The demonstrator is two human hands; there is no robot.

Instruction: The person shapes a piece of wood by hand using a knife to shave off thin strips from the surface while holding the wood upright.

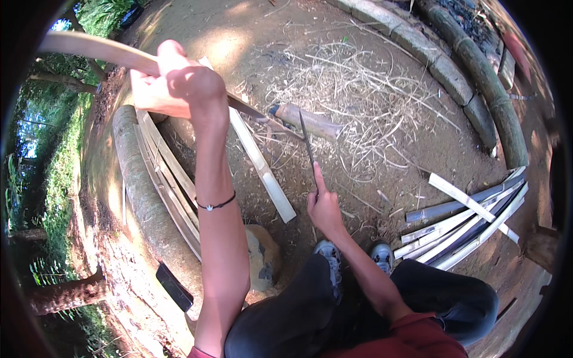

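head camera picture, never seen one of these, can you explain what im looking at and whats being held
No machine here, just bare-handed work. The single picture comes from a wide fisheye camera worn on the person's head, looking down, which is why straight edges bend near the rim. The left hand grips a long strip; the right hand holds a thin, dark knife. On the dirt ground lie pale curly shavings and a short round piece. A pile of split strips lies on the right.

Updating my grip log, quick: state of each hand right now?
Left hand: closed, holding a long pale strip.
Right hand: closed, holding a dark-bladed knife.
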